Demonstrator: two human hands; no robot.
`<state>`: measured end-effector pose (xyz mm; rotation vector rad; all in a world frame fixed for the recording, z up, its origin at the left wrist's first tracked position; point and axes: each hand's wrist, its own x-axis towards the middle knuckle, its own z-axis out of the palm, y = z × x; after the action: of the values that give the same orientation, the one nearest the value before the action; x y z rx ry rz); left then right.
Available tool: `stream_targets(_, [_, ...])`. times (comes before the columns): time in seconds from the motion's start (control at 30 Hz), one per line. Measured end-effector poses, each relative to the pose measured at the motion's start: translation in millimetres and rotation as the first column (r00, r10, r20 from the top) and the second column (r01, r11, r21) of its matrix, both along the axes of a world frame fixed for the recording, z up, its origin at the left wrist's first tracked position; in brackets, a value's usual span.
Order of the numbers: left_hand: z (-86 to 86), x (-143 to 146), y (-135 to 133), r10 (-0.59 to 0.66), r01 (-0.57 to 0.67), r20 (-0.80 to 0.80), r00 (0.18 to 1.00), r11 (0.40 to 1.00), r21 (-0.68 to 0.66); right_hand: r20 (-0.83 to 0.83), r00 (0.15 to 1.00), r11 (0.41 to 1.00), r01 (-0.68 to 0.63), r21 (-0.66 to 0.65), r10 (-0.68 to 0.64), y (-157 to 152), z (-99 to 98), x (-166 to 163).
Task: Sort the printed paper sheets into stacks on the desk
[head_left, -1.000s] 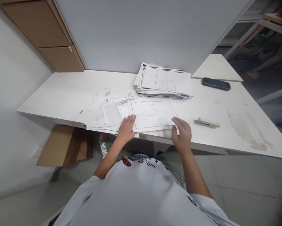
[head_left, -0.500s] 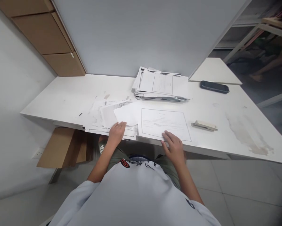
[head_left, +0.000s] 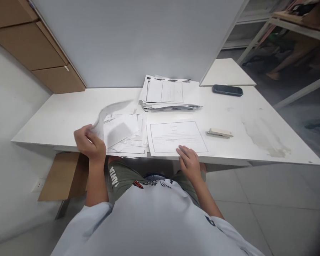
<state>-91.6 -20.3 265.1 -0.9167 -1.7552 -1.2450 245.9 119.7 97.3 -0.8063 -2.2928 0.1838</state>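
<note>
My left hand [head_left: 90, 143] is closed on the edge of a sheet of paper [head_left: 105, 111], which curls up, blurred, over the left side of the desk. Below it lies a loose, uneven pile of papers [head_left: 125, 129]. My right hand [head_left: 188, 160] rests with its fingers stretched out on the lower edge of a printed sheet with a black border [head_left: 176, 137]. This sheet lies flat near the front edge of the desk. Just right of it is a pale stapler [head_left: 220, 133].
A thick stack of papers [head_left: 170, 94] stands at the back of the white desk [head_left: 258, 124] against a grey panel [head_left: 138, 42]. A dark phone [head_left: 227, 90] lies to its right. Cardboard boxes [head_left: 59, 79] are at the left, with an open carton [head_left: 59, 176] under the desk.
My left hand has moved left and up from the loose pile, lifting a sheet. My right hand stays on the bordered sheet. The view has shifted slightly.
</note>
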Motion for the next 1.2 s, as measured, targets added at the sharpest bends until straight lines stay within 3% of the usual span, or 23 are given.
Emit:
stream_targets(0.1, [31.8, 24.3, 29.6, -0.198, 0.175, 0.045, 0.979, 0.933, 0.314, -0.01, 1.0, 1.0, 0.005, -0.01, -0.005, 1.8, 0.8, -3.0])
stream_targets(0.2, [37.7, 41.6, 59.7, -0.478, 0.355, 0.281, 0.832, 0.849, 0.393, -0.002, 1.0, 0.998, -0.002, -0.055, 0.002, 2.8, 3.3, -3.9])
stream_targets(0.3, [19.5, 53.1, 87.7, -0.527, 0.523, 0.53, 0.665, 0.835, 0.174, 0.032, 0.999, 0.997, -0.01, -0.078, 0.013, 3.3, 7.1, -2.9])
stream_targets(0.37, [-1.1, 61.2, 106.1, -0.464, 0.61, 0.597, 0.655, 0.791, -0.055, 0.063, 0.998, 0.997, 0.008, -0.082, -0.003, 3.0, 8.9, -1.3])
stream_targets(0.47, [-36.1, 76.4, 132.8, -0.374, 0.674, 0.63, 0.681, 0.657, -0.338, 0.103, 0.99, 0.991, 0.102, -0.082, -0.093, 1.1, 7.9, 3.0])
stream_targets(0.57, [-66.5, 90.6, 154.4, -0.335, 0.675, 0.605, 0.722, 0.531, -0.511, 0.082, 0.963, 0.961, 0.265, -0.084, -0.258, -2.5, 1.8, 9.9])
stream_targets(0.67, [-84.1, 97.7, 168.0, -0.304, 0.63, 0.555, 0.775, 0.444, -0.637, 0.023, 0.912, 0.903, 0.41, -0.129, -0.41, -6.8, -5.8, 17.6])
stream_targets(0.77, [-86.8, 102.7, 173.7, -0.294, 0.498, 0.408, 0.865, 0.395, -0.772, 0.025, 0.886, 0.87, 0.459, -0.177, -0.463, -10.2, -10.2, 23.0])
stream_targets(0.87, [-81.8, 119.7, 170.7, -0.298, 0.374, 0.268, 0.916, 0.396, -0.839, 0.037, 0.888, 0.872, 0.457, -0.174, -0.458, -10.7, -10.4, 25.4])
stream_targets(0.93, [-80.4, 140.9, 163.4, -0.363, 0.377, 0.25, 0.898, 0.338, -0.862, 0.019, 0.892, 0.88, 0.45, -0.151, -0.452, -9.4, -8.8, 26.3])
stream_targets(1.07, [-90.2, 188.7, 145.0, -0.535, 0.419, 0.3, 0.79, 0.114, -0.901, -0.035, 0.934, 0.931, 0.351, -0.101, -0.356, -4.4, -5.0, 28.7])
stream_targets(1.13, [-98.8, 203.8, 139.3, -0.572, 0.423, 0.319, 0.756, 0.054, -0.904, -0.055, 0.956, 0.954, 0.282, -0.098, -0.288, -0.8, -4.5, 31.2])
stream_targets(1.2, [-106.4, 210.6, 137.5, -0.611, 0.432, 0.327, 0.721, 0.028, -0.901, -0.083, 0.942, 0.943, 0.315, -0.112, -0.324, 3.6, -5.5, 35.0])
